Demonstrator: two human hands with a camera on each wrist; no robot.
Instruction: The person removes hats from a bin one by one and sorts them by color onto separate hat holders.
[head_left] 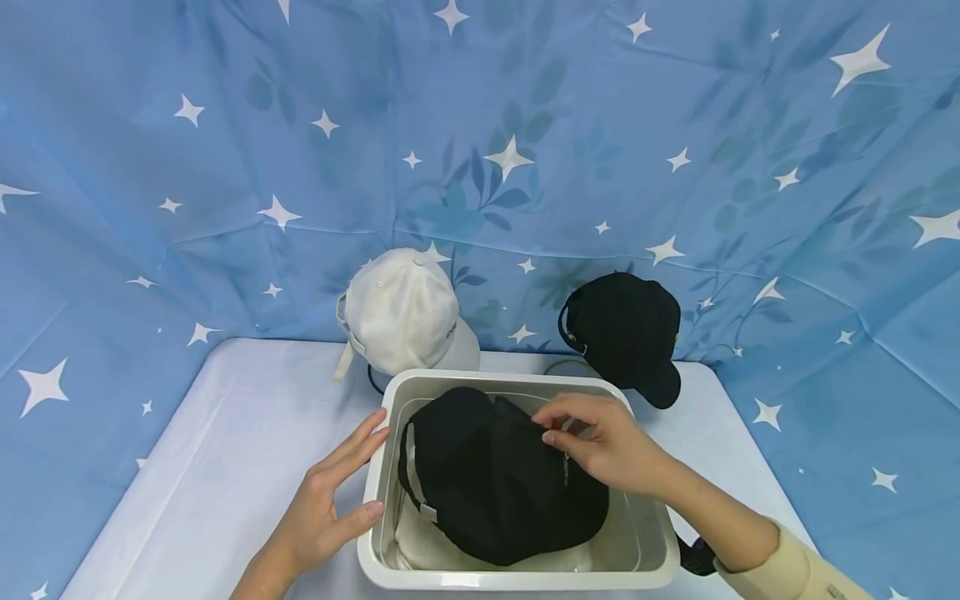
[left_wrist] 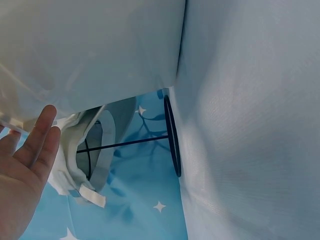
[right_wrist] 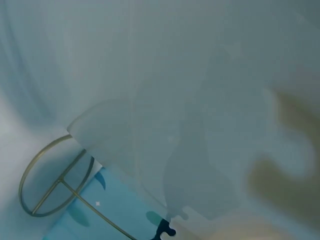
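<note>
A black cap [head_left: 495, 492] lies in the white plastic bin [head_left: 525, 579], its back strap toward the left. Beneath it shows cream fabric [head_left: 431, 537]. My right hand [head_left: 600, 437] reaches over the bin and pinches the cap's upper crown between thumb and fingers. My left hand [head_left: 318, 500] is beside the bin with fingers spread, fingertips at its left rim. In the left wrist view, the left hand's fingers [left_wrist: 40, 137] extend along the bin's outer wall [left_wrist: 110, 50]. The right wrist view shows mostly the translucent bin wall [right_wrist: 150, 65], with the hand blurred behind it.
Behind the bin, a white cap [head_left: 401, 312] hangs on a black wire stand [left_wrist: 172, 135] at left. Another black cap [head_left: 626, 333] is on a gold wire stand [right_wrist: 62, 180] at right. A black item [head_left: 697, 557] lies by the bin's right side. Starry blue cloth [head_left: 480, 192] backs the white table [head_left: 195, 458].
</note>
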